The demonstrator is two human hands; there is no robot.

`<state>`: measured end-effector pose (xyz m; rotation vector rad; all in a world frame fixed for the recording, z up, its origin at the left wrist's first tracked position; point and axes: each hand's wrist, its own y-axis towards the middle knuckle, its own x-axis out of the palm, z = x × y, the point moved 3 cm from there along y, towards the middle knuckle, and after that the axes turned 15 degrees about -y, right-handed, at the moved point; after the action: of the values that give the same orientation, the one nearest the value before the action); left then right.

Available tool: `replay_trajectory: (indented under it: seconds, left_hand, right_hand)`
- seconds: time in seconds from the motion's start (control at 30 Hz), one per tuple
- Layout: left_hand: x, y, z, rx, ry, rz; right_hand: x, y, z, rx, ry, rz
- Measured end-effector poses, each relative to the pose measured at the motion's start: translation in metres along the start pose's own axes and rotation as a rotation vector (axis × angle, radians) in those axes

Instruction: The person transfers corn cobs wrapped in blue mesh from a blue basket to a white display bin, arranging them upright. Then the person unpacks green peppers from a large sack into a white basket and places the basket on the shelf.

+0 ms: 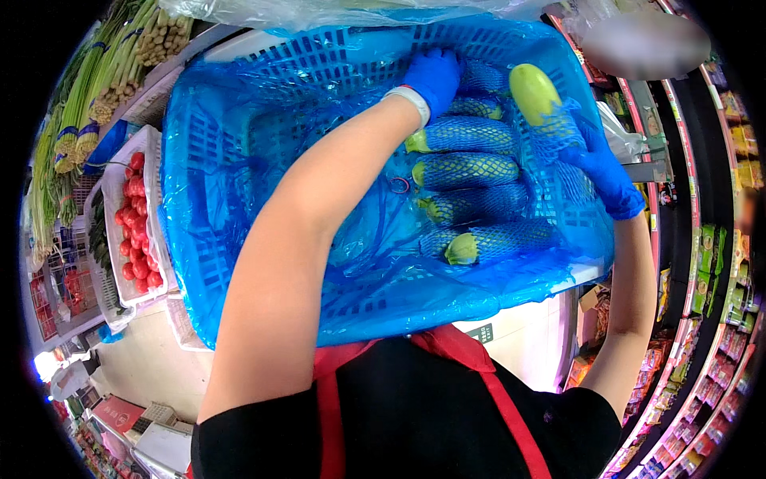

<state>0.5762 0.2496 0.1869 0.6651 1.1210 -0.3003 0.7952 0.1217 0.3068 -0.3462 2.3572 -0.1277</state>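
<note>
A large blue plastic basket (197,323), lined with thin blue film, lies before me. My right hand (604,170), in a blue glove, holds a pale green gourd (534,90) partly covered by blue foam netting, over the basket's right side. My left hand (435,78), gloved in blue with a white band at the wrist, reaches to the far inner side of the basket, beside netted gourds; its fingertips and anything under them are hidden. Several more gourds in netting (470,170) lie in a column in the basket's right half. A small red ring (399,185) rests on the film.
Left of the basket stands a white crate (158,239) of tomatoes (137,233), with bundled green stalks (78,126) above it. Clear plastic film (359,12) hangs over the far rim. Shelves of packaged goods (706,263) run along the right.
</note>
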Motion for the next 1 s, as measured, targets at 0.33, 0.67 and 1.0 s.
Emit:
replay_trajectory:
  seconds: [0.33,0.67,1.0]
  left_hand:
    - [0.012,0.023,0.024,-0.216,0.033,-0.036]
    - [-0.047,0.027,0.047,0.324,-0.009,0.017]
    - [-0.185,-0.055,0.055,0.684,0.303,0.212]
  right_hand:
    - [0.003,-0.072,0.019,0.198,1.083,0.006]
    - [0.017,-0.081,0.002,0.383,0.934,0.015]
    - [0.023,-0.049,0.001,0.094,1.002,0.108]
